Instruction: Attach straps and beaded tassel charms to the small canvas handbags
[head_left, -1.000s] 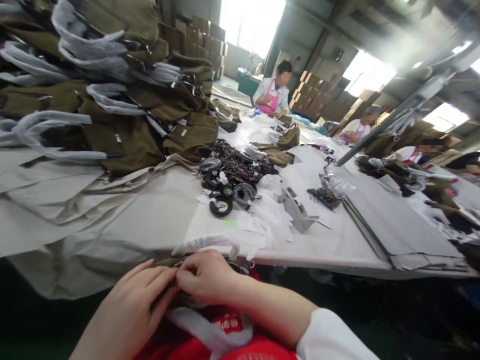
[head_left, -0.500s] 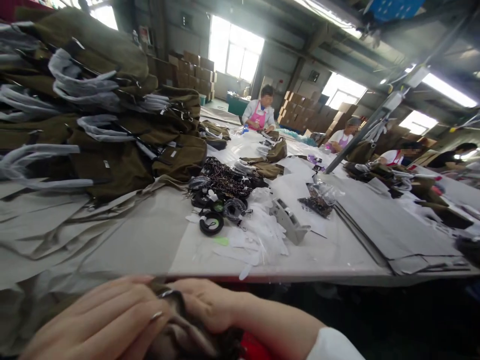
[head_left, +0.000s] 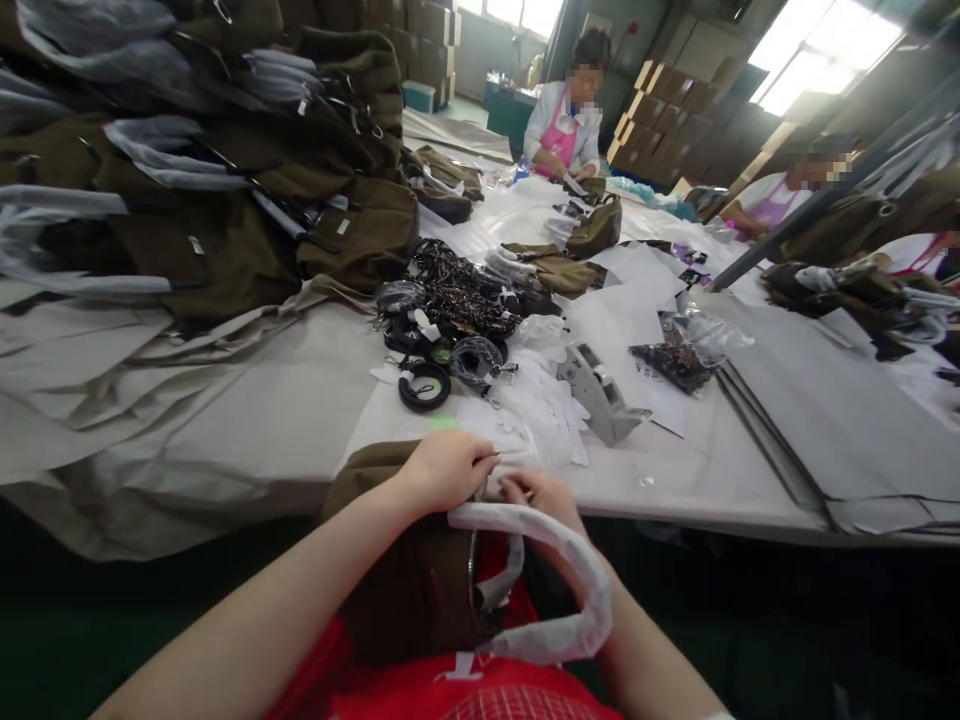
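Note:
A brown handbag [head_left: 409, 585] is held on its side between my lap and the table edge, its open zipper facing right. A handle wrapped in white film [head_left: 596, 600] loops out from it over my right forearm. My left hand [head_left: 448, 470] is closed on the bag's upper edge, near the zipper end. Just right of it, my right hand [head_left: 546, 498] has its fingers curled in a pinch; what lies between them is too small to make out. Both hands are close together at the table's front edge.
Brown bags [head_left: 247, 230] are piled high at left. Ahead lie bundled dark straps [head_left: 465, 295], black rings [head_left: 424, 386], white paper strips [head_left: 536, 410] and a grey tape dispenser [head_left: 600, 393]. Grey sheets [head_left: 847, 420] lie at right. Co-workers [head_left: 566, 125] work across the table, past a slanted pole [head_left: 802, 205].
My view has tilted down. Both hands have moved right, from close under the camera to the table edge. The bag, earlier mostly covered by the hands, now shows with its wrapped handle.

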